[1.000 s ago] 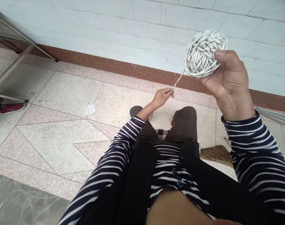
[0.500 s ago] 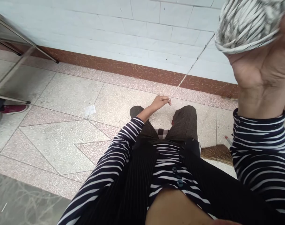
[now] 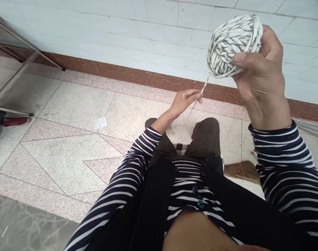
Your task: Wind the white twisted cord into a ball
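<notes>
My right hand [image 3: 265, 69] is wrapped round a ball of white cord [image 3: 232, 45] flecked with black, held up in front of the wall. From the underside of the ball a short strand [image 3: 205, 83] slants down to my left hand [image 3: 187, 101]. The left thumb and fingers pinch this strand just below and to the left of the ball. Past the fingers the cord runs on downward, thin and faint, over the floor between my knees; its lower end I cannot make out.
A metal-framed stool [image 3: 30, 48] stands at the left, with another person's red shoe [image 3: 16, 121] near it. A scrap of white paper [image 3: 100, 122] lies on the tiled floor. Broom bristles [image 3: 242, 170] show right of my leg. The white tiled wall [image 3: 148, 42] is ahead.
My right hand has brought the ball left and down, turning it. My left hand has risen slightly rightward. The strand between ball and left hand is now much shorter.
</notes>
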The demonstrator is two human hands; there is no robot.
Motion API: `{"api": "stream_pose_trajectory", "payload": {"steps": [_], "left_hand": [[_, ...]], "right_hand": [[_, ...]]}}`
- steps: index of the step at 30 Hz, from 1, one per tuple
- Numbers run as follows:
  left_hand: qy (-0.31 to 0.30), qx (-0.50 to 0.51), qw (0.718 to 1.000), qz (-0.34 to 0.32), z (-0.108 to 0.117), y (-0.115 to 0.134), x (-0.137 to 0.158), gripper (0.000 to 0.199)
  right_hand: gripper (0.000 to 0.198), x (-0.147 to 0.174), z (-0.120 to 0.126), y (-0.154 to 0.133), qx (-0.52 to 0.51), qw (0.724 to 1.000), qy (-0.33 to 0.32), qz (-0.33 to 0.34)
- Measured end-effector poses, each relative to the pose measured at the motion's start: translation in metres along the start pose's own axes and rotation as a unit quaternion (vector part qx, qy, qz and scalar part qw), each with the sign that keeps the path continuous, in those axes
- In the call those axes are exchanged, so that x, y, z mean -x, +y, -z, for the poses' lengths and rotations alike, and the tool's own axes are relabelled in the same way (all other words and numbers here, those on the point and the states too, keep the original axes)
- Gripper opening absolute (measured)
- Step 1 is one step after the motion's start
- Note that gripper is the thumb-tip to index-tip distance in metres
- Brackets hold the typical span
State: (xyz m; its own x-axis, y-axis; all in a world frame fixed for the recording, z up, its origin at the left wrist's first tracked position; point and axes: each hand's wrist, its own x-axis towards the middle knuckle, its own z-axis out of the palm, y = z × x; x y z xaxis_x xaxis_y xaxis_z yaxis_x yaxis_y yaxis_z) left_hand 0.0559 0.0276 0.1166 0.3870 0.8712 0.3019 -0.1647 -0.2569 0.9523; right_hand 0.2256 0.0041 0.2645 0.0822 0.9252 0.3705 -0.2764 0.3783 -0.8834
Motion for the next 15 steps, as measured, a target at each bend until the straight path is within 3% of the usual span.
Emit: {"api": "stream_pose_trajectory", "payload": {"steps": [6, 10, 13, 15], "left_hand": [[-0.042, 0.004, 0.997, 0.065, -0.003, -0.016, 0.019, 0.040], [-0.065, -0.073, 0.991, 0.093, -0.002, -0.008, 0.037, 0.041], [-0.104, -0.145, 0.979, 0.097, 0.002, 0.005, 0.044, 0.041], [-0.105, -0.190, 0.973, 0.073, 0.007, 0.012, 0.039, 0.039]], "right_hand": [[0.053, -0.002, 0.010, 0.005, 0.114, 0.992, -0.014, 0.049], [0.056, -0.012, 0.032, 0.027, 0.251, 0.961, 0.003, 0.116], [0.064, -0.012, 0.053, 0.059, 0.382, 0.918, 0.006, 0.107], [0.065, -0.002, 0.062, 0.081, 0.415, 0.907, -0.039, 0.059]]}}
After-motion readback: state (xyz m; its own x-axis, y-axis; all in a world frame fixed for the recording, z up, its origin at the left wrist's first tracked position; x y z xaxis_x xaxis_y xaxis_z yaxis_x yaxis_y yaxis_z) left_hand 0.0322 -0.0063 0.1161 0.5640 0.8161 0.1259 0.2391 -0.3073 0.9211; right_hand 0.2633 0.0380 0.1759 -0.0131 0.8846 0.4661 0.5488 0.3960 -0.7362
